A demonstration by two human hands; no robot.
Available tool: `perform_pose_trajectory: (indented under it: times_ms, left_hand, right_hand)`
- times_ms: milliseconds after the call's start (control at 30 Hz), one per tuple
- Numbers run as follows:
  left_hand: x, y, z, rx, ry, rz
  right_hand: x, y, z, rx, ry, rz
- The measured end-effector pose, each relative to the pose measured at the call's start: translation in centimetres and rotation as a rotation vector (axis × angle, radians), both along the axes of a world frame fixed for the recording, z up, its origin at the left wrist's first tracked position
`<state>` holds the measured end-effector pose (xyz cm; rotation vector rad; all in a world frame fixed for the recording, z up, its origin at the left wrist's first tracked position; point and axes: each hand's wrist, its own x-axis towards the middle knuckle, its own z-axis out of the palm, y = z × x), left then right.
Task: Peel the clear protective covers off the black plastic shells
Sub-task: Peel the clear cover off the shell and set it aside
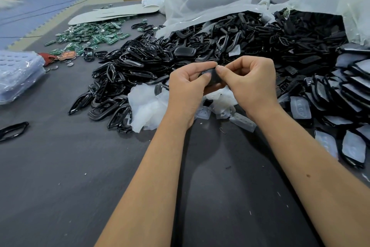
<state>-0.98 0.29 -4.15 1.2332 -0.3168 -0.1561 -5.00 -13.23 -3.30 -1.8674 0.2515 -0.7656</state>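
Observation:
A small black plastic shell is held between both hands above the grey table. My left hand grips its left end with thumb and fingers. My right hand pinches its upper right edge with thumb and forefinger. Most of the shell is hidden by my fingers, and I cannot tell whether a clear cover is on it. Under my hands lies a heap of peeled clear covers. At the right, several black shells with clear covers on them lie in rows.
A big pile of black frames and shells fills the table behind my hands, spilling from white plastic bags. Green circuit boards lie far left. A stack of clear blister trays sits at the left edge. One black frame lies alone.

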Motion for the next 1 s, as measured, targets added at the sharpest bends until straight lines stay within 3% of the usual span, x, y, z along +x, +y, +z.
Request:
perform_pose_trajectory:
  times_ms: [500,567,733,1000]
  left_hand:
    - [-0.4,0.1,0.2,-0.001,-0.019,0.002]
    - [-0.3,0.2,0.2,-0.018,-0.011,-0.004]
    - [-0.3,0.2,0.4,-0.049,0.022,-0.02]
    - [-0.5,0.4,0.5,-0.064,0.025,-0.024]
  right_hand:
    - [-0.1,-0.2,-0.3,-0.033,0.017,-0.124]
    - [-0.1,-0.3,-0.3,0.053,0.049,-0.098]
    - [-0.1,-0.9,0.2,0.529,0.069,0.23]
    - [-0.1,-1.0,0.0,0.461,0.141,0.256]
